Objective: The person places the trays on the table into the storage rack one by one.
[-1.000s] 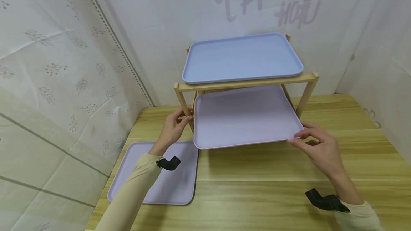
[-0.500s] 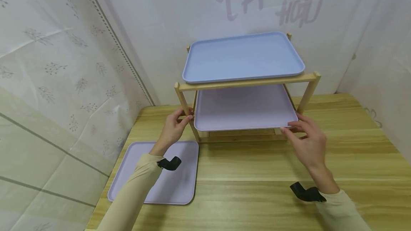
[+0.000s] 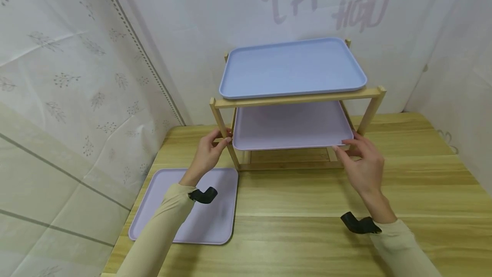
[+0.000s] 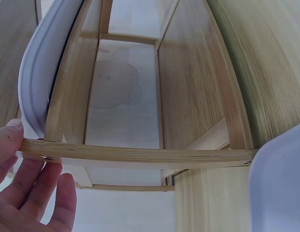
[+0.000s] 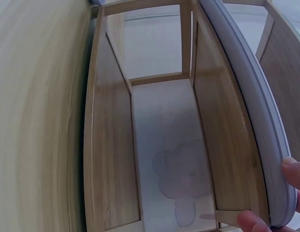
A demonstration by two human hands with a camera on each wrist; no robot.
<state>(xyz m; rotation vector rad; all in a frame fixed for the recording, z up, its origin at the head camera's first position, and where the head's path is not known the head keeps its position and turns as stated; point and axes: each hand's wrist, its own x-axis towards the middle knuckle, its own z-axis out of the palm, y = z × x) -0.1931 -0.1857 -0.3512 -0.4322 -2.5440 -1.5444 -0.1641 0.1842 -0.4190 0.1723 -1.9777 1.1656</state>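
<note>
A light wooden shelf rack (image 3: 297, 98) stands on the table against the back wall. On its middle level lies a lilac tray (image 3: 292, 127), whose rim also fills the right edge of the right wrist view. My right hand (image 3: 363, 163) holds this tray's front right corner, thumb on the front rim (image 5: 271, 145). At the rack's left side, my left hand (image 3: 209, 151) pinches the front upright (image 4: 140, 155) between thumb and fingers. A blue tray (image 3: 292, 69) rests on the top level. The back part of the lilac tray is hidden under the top level.
A second lilac tray (image 3: 207, 213) lies on the wooden table (image 3: 300, 243) at the left, partly under my left forearm. The rack's bottom level (image 3: 290, 156) shows below the middle tray. Patterned cloth (image 3: 88, 76) hangs at the left and white cloth (image 3: 173, 20) behind.
My right hand has moved away from me and slightly left, and the lilac tray has slid deeper into the middle level. The left hand has stayed on the upright.
</note>
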